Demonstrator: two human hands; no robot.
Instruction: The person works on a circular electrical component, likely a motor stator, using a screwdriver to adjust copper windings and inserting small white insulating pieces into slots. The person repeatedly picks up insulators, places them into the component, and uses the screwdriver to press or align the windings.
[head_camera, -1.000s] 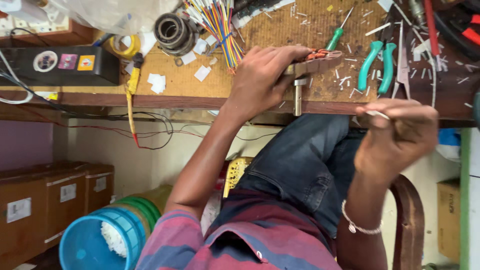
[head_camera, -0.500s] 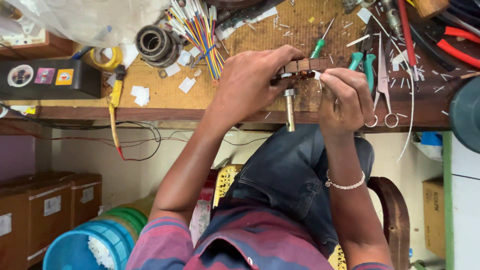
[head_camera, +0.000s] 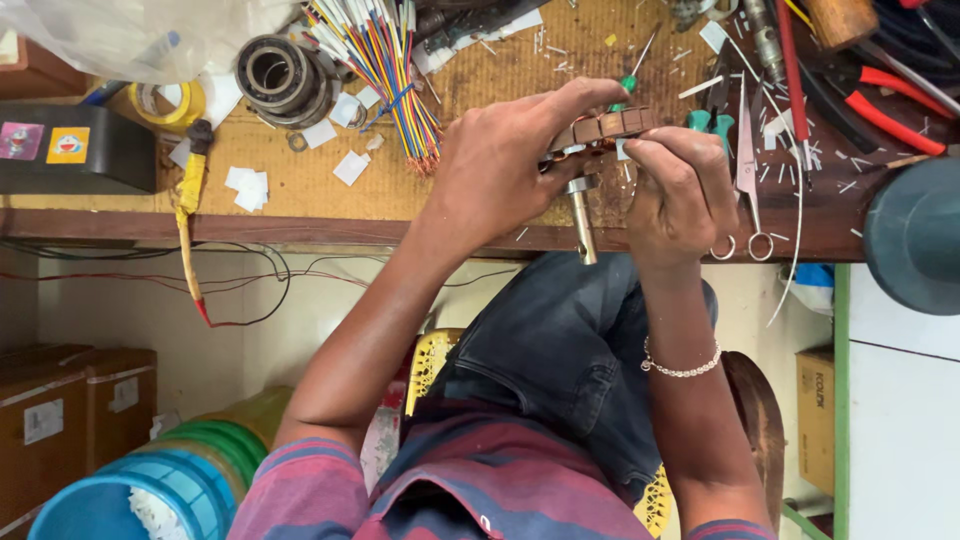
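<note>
Item 1: worn brown wooden desk (head_camera: 330, 190), littered with white paper scraps; I take it as landmark.

Item 2: my hands, above the desk's front edge. Left hand (head_camera: 500, 165) is clenched around the small brown segmented motor armature with steel shaft (head_camera: 595, 140), shaft pointing off the edge. Right hand (head_camera: 685, 190) pinches at the armature's near side, fingertips bent; what it grips, I cannot tell.

Item 3: bundle of multicoloured wires (head_camera: 385, 60), far side of desk.

Progress: work looks mid-way, armature held, unfinished.
</note>
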